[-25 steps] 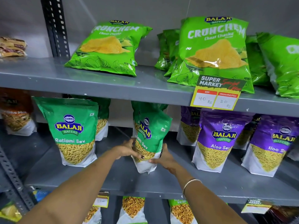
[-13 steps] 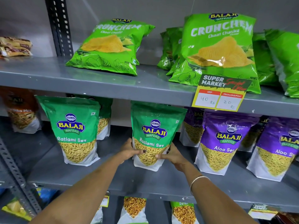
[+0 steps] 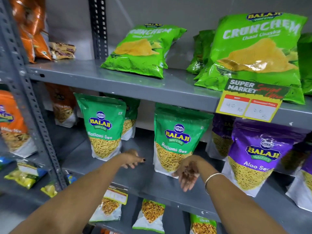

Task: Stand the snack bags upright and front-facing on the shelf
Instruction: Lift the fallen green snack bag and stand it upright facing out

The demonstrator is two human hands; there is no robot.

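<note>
Left hand (image 3: 132, 158) reaching out at middle of frame, fingers loose and a bit spread, holding nothing. Right hand (image 3: 187, 173) hanging limp at lower middle, fingers pointing down, slightly apart, just in front of bottom corner of green plastic Ratlami Sev snack bag (image 3: 177, 141). Bag standing upright, front showing, on grey metal middle shelf (image 3: 148, 181). Half second ago both hands were gripping bag's sides; now both are letting go. Camera view sitting more to left.
</note>
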